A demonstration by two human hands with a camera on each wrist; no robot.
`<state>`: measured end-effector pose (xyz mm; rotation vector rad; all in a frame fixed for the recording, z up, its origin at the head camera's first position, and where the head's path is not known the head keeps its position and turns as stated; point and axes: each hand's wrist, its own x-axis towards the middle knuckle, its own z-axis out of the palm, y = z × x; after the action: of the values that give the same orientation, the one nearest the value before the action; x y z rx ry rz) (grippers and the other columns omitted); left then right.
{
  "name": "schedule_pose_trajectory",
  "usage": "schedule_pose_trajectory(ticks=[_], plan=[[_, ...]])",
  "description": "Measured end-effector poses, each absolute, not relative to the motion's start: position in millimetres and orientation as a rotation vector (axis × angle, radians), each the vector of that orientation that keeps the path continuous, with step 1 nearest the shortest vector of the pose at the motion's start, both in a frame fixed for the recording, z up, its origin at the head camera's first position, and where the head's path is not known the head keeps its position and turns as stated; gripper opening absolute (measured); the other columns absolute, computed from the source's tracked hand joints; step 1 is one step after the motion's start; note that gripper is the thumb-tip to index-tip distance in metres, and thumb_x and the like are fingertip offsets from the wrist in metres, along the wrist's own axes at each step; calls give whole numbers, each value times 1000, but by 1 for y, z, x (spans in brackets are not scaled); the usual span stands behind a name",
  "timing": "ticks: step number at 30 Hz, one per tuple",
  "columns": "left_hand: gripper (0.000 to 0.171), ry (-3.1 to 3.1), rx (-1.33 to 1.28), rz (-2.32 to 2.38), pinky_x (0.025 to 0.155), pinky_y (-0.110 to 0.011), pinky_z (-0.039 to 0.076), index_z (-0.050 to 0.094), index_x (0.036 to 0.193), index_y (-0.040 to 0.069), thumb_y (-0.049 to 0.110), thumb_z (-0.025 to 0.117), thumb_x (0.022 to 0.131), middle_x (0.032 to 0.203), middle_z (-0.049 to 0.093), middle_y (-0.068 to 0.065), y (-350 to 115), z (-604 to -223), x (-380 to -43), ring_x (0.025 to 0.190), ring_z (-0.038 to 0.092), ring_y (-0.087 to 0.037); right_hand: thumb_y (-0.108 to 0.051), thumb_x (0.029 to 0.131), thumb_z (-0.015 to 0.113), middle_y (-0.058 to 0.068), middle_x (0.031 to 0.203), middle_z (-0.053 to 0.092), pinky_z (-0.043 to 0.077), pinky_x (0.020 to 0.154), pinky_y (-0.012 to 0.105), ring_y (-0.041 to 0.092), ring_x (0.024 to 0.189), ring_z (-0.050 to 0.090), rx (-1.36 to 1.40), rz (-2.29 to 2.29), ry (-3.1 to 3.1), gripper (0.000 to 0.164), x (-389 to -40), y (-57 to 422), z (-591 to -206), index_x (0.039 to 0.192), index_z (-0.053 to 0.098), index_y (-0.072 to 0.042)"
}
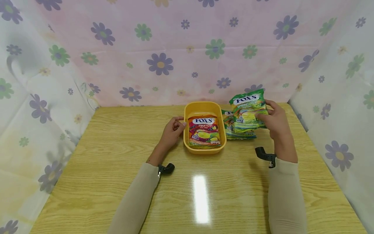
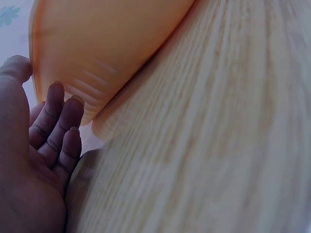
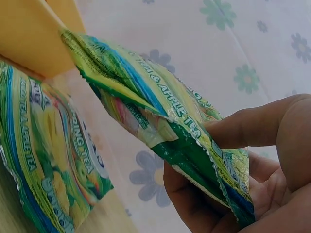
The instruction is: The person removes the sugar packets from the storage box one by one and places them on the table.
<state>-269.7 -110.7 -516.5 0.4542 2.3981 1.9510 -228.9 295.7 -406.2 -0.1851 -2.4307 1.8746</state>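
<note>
A yellow plastic tub (image 1: pixel 204 151) stands on the table and holds a red candy bag (image 1: pixel 203 131) labelled FOX'S Fruits. My left hand (image 1: pixel 172 131) is at the tub's left side: in the left wrist view its thumb (image 2: pixel 17 68) touches the rim, and loosely bent fingers (image 2: pixel 53 114) lie by the outer wall. On the tub's right, my right hand (image 1: pixel 276 118) pinches a green FOX'S Spring Tea candy bag (image 1: pixel 248 112) between thumb and fingers, holding it up. Behind and below this bag, a second green candy bag (image 1: pixel 238 134) lies on the table against the tub, partly hidden.
The wooden table (image 1: pixel 122 139) extends to both sides and toward the front. A flowered curtain (image 1: pixel 187 52) stands right behind its back edge, with more flowered cloth at left and right. Small black mounts (image 1: pixel 265 155) sit at both wrists.
</note>
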Motion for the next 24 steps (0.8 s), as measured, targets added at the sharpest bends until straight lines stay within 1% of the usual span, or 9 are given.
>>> schedule_pose_trajectory(ticks=[5, 10, 13, 16, 19, 24], plan=[[40, 2396, 466, 1952, 73, -28, 48, 57, 144, 9, 31, 61, 110, 92, 67, -8, -111, -517, -269, 79, 57, -22, -9, 105, 64, -12, 111, 63, 55, 68, 21, 1, 81, 68, -263, 1911, -2417, 74, -229, 306, -409, 169, 28, -15], [40, 2391, 463, 1951, 73, -28, 49, 56, 144, 9, 30, 61, 111, 92, 67, -9, -111, -517, -269, 79, 58, -22, -7, 104, 65, -14, 105, 66, 56, 66, 21, 2, 80, 70, -293, 2019, -2328, 76, -229, 320, -415, 169, 28, -16], [39, 2397, 457, 1946, 74, -28, 49, 57, 144, 10, 30, 61, 111, 92, 67, -8, -111, -518, -269, 79, 58, -22, -5, 103, 67, -13, 103, 67, 56, 65, 21, 3, 79, 70, -303, 2079, -2260, 76, -227, 329, -417, 169, 30, -16], [40, 2403, 457, 1944, 73, -28, 49, 57, 144, 9, 29, 61, 111, 91, 66, -8, -110, -518, -270, 79, 58, -23, -6, 103, 67, -13, 101, 66, 55, 65, 19, 3, 77, 68, -318, 2105, -2222, 74, -223, 337, -418, 168, 33, -18], [40, 2410, 453, 1943, 72, -28, 48, 57, 145, 8, 29, 61, 111, 90, 66, -7, -110, -517, -270, 79, 57, -24, -4, 102, 67, -13, 97, 68, 55, 64, 19, 4, 75, 68, -330, 2151, -2160, 72, -221, 344, -420, 166, 38, -20], [41, 2410, 442, 1943, 73, -27, 47, 57, 145, 8, 30, 61, 110, 90, 66, -7, -109, -516, -269, 81, 57, -27, 1, 101, 67, -12, 88, 74, 55, 61, 20, 5, 70, 71, -360, 2204, -2061, 72, -220, 351, -424, 166, 40, -16]])
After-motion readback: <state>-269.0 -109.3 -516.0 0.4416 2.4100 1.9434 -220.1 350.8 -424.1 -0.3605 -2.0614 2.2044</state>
